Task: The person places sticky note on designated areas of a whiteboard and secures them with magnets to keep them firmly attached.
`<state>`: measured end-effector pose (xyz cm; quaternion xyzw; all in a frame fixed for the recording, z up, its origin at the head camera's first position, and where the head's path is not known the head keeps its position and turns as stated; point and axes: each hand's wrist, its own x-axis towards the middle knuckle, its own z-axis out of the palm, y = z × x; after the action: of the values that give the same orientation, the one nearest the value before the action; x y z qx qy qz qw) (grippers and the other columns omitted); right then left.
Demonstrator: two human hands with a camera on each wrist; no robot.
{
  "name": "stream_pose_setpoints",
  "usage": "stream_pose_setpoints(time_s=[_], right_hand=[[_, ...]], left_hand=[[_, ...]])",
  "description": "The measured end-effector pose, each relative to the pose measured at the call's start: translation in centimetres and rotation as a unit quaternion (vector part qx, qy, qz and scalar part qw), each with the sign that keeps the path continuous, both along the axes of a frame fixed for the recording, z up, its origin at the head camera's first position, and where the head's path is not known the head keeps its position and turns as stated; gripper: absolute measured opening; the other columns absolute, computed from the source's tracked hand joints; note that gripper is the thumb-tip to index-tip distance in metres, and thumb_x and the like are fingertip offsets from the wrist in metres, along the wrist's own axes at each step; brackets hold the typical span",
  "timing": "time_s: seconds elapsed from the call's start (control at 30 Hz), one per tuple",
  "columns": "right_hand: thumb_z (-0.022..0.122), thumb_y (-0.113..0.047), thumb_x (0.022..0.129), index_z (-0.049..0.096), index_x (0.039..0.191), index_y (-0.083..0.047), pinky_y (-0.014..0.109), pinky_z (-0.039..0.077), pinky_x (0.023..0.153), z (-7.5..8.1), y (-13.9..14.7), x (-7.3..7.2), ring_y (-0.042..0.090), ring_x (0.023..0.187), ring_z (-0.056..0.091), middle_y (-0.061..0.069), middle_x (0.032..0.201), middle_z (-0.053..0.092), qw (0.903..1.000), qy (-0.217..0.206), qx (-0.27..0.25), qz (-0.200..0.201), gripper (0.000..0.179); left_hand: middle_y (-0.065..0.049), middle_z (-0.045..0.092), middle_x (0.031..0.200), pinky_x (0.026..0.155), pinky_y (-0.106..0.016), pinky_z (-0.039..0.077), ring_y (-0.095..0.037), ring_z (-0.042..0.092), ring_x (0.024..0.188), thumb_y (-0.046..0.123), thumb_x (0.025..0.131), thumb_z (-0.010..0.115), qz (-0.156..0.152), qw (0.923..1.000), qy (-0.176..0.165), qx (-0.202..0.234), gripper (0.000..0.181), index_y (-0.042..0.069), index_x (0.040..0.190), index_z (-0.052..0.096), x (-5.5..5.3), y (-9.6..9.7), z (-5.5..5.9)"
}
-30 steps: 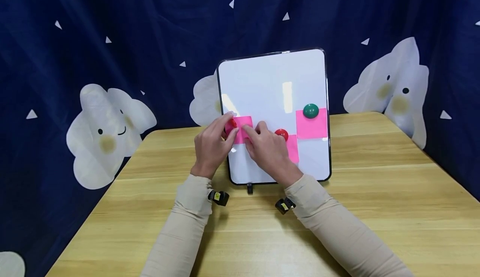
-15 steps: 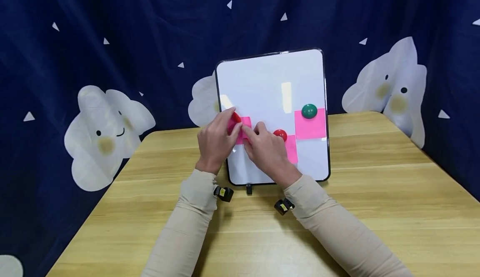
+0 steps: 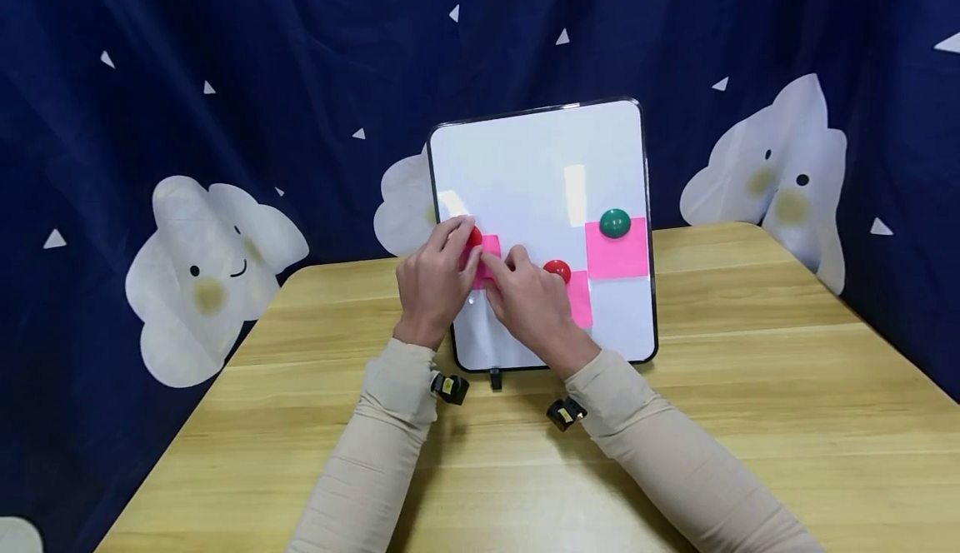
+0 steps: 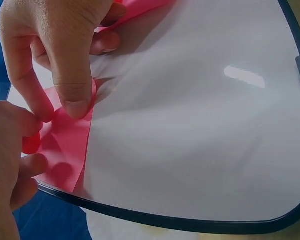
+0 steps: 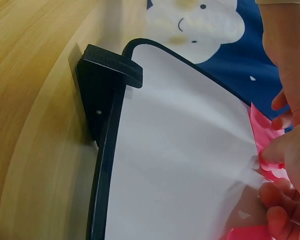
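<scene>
At the left side of the whiteboard (image 3: 517,166), my left hand (image 3: 431,286) pinches a round red magnet (image 3: 475,237) over a pink sticky note (image 3: 492,246). Part of that magnet (image 4: 32,144) shows between the fingertips in the left wrist view. My right hand (image 3: 534,299) holds the same note by its right part, thumb and forefinger on the paper. Just right of this hand, a second red magnet (image 3: 557,270) sits at the top of another pink note (image 3: 581,299), which the hand partly covers. A green magnet (image 3: 615,223) rests on the top edge of a third pink note (image 3: 617,259).
The black-framed board leans upright on a wooden table (image 3: 750,353). A black foot (image 5: 107,75) grips its lower edge. Behind it hangs a dark blue curtain (image 3: 322,53) with white clouds and triangles.
My left hand has shifted slightly right, and the red magnet in its fingers has moved up and right on the note. My right hand stays nearly in place. The head view has drifted slightly.
</scene>
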<state>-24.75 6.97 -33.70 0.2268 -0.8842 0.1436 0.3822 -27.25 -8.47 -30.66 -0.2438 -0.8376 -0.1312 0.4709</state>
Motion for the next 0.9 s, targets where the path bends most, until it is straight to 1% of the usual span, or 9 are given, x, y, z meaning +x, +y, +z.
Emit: stream_pose_setpoints(time_s=[0.13, 0.3, 0.47, 0.77, 0.9], right_hand=[[0.075, -0.022, 0.09, 0.065, 0.13, -0.013, 0.025, 0.043, 0.044, -0.06, 0.02, -0.01, 0.014, 0.048, 0.045, 0.01, 0.083, 0.054, 1.0, 0.0, -0.003, 0.001, 0.043], [0.073, -0.02, 0.091, 0.065, 0.132, -0.012, 0.025, 0.043, 0.045, -0.15, 0.07, -0.15, 0.014, 0.049, 0.045, 0.009, 0.083, 0.054, 0.9999, 0.001, -0.011, 0.009, 0.043], [0.073, -0.018, 0.091, 0.065, 0.132, -0.011, 0.024, 0.044, 0.046, -0.13, 0.09, -0.29, 0.014, 0.05, 0.047, 0.01, 0.084, 0.054, 0.9997, 0.007, -0.01, 0.019, 0.042], [0.074, -0.017, 0.091, 0.066, 0.132, -0.008, 0.024, 0.045, 0.047, 0.08, 0.19, -0.4, 0.015, 0.053, 0.051, 0.011, 0.087, 0.055, 0.9995, 0.01, -0.005, 0.031, 0.043], [0.074, -0.017, 0.091, 0.066, 0.131, -0.008, 0.023, 0.046, 0.048, -0.01, 0.28, -0.57, 0.015, 0.054, 0.052, 0.011, 0.088, 0.055, 0.9993, 0.009, -0.005, 0.037, 0.042]], left_hand=[[-0.008, 0.066, 0.122, 0.055, -0.033, 0.055, -0.023, 0.068, 0.066, 0.027, 0.093, 0.073, 0.008, 0.9999, -0.013, 0.003, 0.039, 0.01, 0.128, 0.069, -0.09, 0.06, 0.01], [-0.009, 0.066, 0.121, 0.056, -0.035, 0.056, -0.025, 0.069, 0.068, 0.027, 0.091, 0.074, 0.009, 0.9997, -0.019, 0.01, 0.04, 0.009, 0.127, 0.069, -0.2, -0.05, -0.1], [-0.009, 0.065, 0.121, 0.057, -0.034, 0.056, -0.024, 0.069, 0.068, 0.027, 0.092, 0.074, 0.008, 0.9997, -0.022, 0.008, 0.041, 0.01, 0.128, 0.068, -0.34, -0.25, -0.2], [-0.007, 0.067, 0.125, 0.057, -0.033, 0.055, -0.024, 0.069, 0.069, 0.027, 0.093, 0.072, 0.004, 0.9998, -0.017, -0.006, 0.042, 0.01, 0.131, 0.068, -0.37, -0.38, -0.07], [-0.007, 0.068, 0.126, 0.06, -0.034, 0.056, -0.025, 0.071, 0.075, 0.027, 0.093, 0.073, 0.009, 0.9998, -0.011, -0.012, 0.041, 0.01, 0.13, 0.068, -0.38, -0.41, -0.09]])
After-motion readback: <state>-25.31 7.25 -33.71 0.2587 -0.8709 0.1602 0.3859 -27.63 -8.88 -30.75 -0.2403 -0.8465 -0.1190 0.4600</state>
